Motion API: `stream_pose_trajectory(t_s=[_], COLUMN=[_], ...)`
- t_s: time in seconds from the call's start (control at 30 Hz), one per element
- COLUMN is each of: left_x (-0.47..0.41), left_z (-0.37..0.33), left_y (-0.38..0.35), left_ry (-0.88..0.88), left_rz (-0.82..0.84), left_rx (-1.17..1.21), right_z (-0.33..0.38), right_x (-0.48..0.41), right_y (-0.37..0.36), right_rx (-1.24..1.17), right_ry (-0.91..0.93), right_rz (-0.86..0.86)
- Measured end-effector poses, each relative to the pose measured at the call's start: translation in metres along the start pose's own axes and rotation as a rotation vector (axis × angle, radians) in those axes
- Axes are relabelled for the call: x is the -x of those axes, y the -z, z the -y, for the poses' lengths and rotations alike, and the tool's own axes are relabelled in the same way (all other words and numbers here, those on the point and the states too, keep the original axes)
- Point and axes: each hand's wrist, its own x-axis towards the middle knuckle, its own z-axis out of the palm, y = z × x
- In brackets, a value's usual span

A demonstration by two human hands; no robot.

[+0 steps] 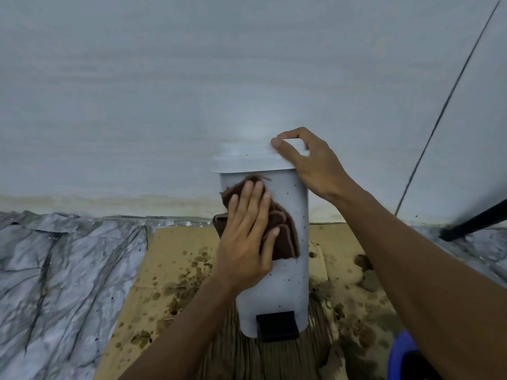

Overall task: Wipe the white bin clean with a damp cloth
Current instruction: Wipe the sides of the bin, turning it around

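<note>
Forearms: both enter from the bottom edge, nearest the camera, reaching forward to the bin.
Left hand [248, 237]: flat, fingers spread and extended, palm pressing the cloth against the bin's front wall. Grip not closed around anything; the cloth is pinned by pressure, not pinched.
Right hand [304, 163]: grip closed over the right edge of the lid [247, 157], thumb on the near side and fingers curled over the top. Judged to be steadying the bin.
Cloth [282, 231]: dark brown, bunched, lying on the upper half of the front wall, partly under the left palm, with folds showing to its right.
White bin [288, 281]: upright pedal bin, close to a pale wall, standing on stained cardboard [175, 259] over the floor. Long axis vertical, lid up. Black pedal [277, 325] at the base faces the camera.
Soil: small dark specks scattered over the front wall, most on the right side and below the cloth.
Key relation: the uncleaned stretch lies straight below and to the right of the left palm, along the bin's long axis. The left hand is the nearer one to it.
Next move, judged: a downward stroke toward the pedal, with the lid hold resisting any tipping.
Progress, judged: partial; the specks remain.
</note>
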Motion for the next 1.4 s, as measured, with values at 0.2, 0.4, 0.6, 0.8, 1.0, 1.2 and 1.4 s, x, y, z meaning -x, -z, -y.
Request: stream_pose_trajectory(t_s=[0.2,0.4,0.6,0.8,1.0,1.2,1.4], left_x=[0.002,-0.009,-0.006,0.014,0.044,-0.008,0.034], left_z=[-0.020,-0.024,-0.015,-0.036,0.016,-0.001,-0.023], left_y=[-0.005,-0.006,0.003,-0.022,0.016,0.012,-0.013], left_ry=[0.241,-0.233,0.039,-0.486,-0.863,-0.315,-0.613], left_rz=[-0.029,0.236,0.155,0.474,0.616,0.341,0.548], left_rx=[-0.204,-0.286,-0.354,-0.333,-0.324,-0.331,-0.288], right_z=[0.008,0.007,0.012,0.009,0.007,0.007,0.004], right_x=[0.004,0.012,0.010,0.014,0.020,0.018,0.022], right_y=[-0.009,0.007,-0.004,0.003,0.012,0.005,0.006], right_rx=[-0.007,-0.038,-0.107,-0.113,-0.166,-0.187,-0.176], right_ry=[-0.022,-0.041,-0.057,-0.071,-0.092,-0.062,-0.063], right_rz=[0.040,0.100,0.070,0.081,0.091,0.028,0.044])
